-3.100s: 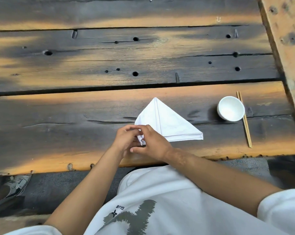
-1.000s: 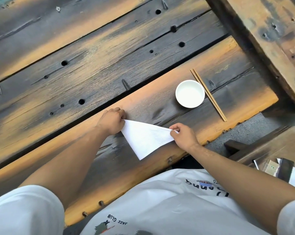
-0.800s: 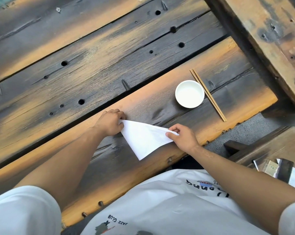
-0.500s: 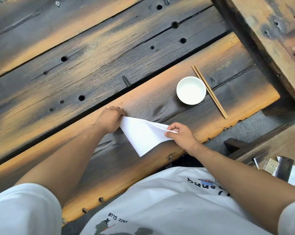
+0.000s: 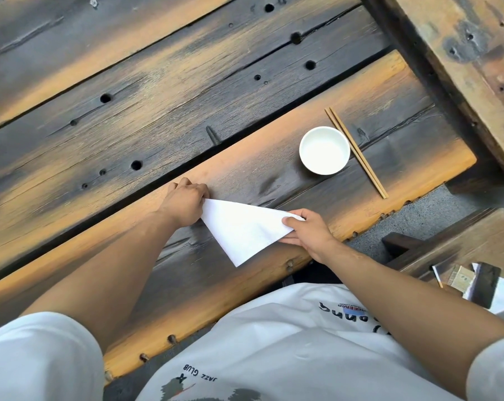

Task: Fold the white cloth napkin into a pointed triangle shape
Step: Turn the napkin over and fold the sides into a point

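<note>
The white cloth napkin (image 5: 242,231) is folded into a triangle with its point toward me, lying on the nearest plank of the wooden table (image 5: 158,117). My left hand (image 5: 185,202) pinches the napkin's far left corner, fingers curled shut on it. My right hand (image 5: 307,230) grips the right corner between thumb and fingers and holds that side slightly off the wood. The corners themselves are hidden under my fingers.
A small white bowl (image 5: 324,150) stands to the right of the napkin, with a pair of wooden chopsticks (image 5: 356,151) lying beside it. A wooden bench (image 5: 459,244) at the lower right carries small papers and a dark object (image 5: 485,283).
Since three seconds ago the napkin was turned and is held by its two corners, point toward me. In the last second my right hand lifted its corner slightly; the view shifted a little.
</note>
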